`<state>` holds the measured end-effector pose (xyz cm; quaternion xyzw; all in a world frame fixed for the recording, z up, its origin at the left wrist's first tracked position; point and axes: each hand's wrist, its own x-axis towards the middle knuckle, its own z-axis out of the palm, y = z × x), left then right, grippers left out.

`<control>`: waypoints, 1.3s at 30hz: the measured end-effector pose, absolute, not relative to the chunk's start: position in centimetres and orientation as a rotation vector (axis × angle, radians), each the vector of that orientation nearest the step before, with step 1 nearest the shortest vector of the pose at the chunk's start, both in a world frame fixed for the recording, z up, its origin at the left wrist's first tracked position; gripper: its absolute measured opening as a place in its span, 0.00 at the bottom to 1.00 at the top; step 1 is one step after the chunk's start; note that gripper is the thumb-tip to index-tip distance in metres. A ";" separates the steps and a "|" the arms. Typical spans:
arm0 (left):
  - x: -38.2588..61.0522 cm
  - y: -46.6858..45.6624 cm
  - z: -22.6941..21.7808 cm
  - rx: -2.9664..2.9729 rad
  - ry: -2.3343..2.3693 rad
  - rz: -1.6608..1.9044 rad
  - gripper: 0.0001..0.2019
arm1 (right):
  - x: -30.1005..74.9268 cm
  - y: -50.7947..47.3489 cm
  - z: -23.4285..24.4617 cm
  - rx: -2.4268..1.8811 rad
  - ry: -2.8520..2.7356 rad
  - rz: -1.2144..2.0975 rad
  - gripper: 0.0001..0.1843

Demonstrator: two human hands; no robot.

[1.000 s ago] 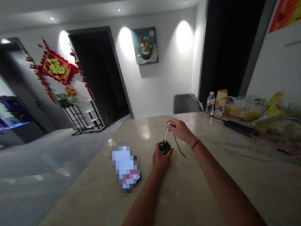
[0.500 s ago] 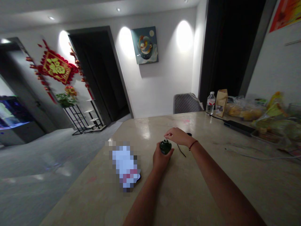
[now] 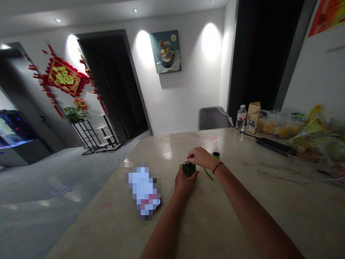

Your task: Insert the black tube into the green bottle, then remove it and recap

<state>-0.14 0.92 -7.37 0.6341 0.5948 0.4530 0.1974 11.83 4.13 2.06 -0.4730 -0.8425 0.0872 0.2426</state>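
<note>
Jar (image 3: 188,169): dark green, glossy. Small cylinder (image 3: 216,154): black top, bright green side. Thin cord (image 3: 208,174): black. Bracelet (image 3: 217,167): dark red. Surface (image 3: 212,219): beige, faintly mottled, some pink smudges. Phone (image 3: 142,185): pixelated; pale blue, pink band low down. Chair (image 3: 213,119): grey, diamond-quilted. Bottle (image 3: 241,117): clear, red-and-white label. Paper bag (image 3: 253,115): tan. Power strip (image 3: 273,145): black. Cable (image 3: 299,181): whitish. Wall (image 3: 185,104): white. Painting (image 3: 165,52): teal ground, orange and white centre, pale disc upper right. Wall hanging (image 3: 64,76): red border, gold characters. Plant (image 3: 73,114): green. Floor (image 3: 61,172): grey.
</note>
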 end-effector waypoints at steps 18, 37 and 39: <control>0.0 0.8 -7.0 1.756 1.700 1.211 0.23 | 12.1 4.3 2.2 -1.275 -2.225 0.261 0.13; -0.1 0.9 -7.3 1.750 1.685 1.224 0.25 | 13.9 5.9 -2.7 -2.081 -2.250 0.279 0.17; -0.2 1.0 -7.3 1.763 1.706 1.210 0.25 | 13.9 5.9 -2.7 -2.071 -2.252 0.260 0.17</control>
